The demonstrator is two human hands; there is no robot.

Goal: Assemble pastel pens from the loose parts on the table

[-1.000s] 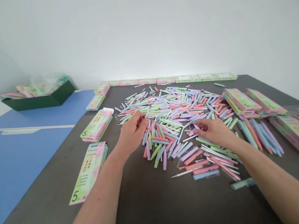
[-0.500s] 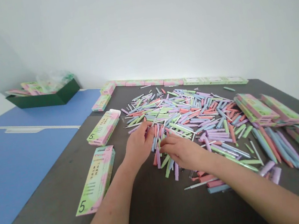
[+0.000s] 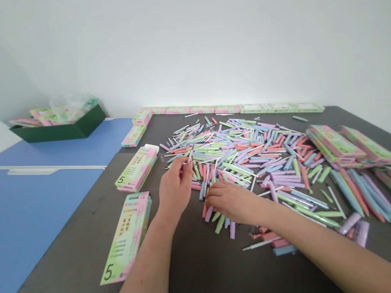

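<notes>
My left hand [image 3: 175, 189] is at the left edge of a wide heap of pastel pen parts [image 3: 241, 151]. Its thumb and forefinger pinch a slim pale pen part [image 3: 190, 157], tilted upward. Close by on the right, my right hand [image 3: 232, 201] rests low over the near side of the heap, fingers curled down among purple, green and blue pen barrels [image 3: 219, 223]. Whatever those fingers grip is hidden under the hand.
Left of my arm lie a flat printed carton [image 3: 127, 241] and an open-ended carton [image 3: 137, 168]. More cartons [image 3: 337, 141] stand at right and along the wall. Whole pens [image 3: 368, 193] lie near them. A green tray [image 3: 66, 129] sits on the blue surface.
My left hand has drawn back slightly to the left and lifted, with a slim pen part now showing at its fingertips. My right hand has shifted a little left.
</notes>
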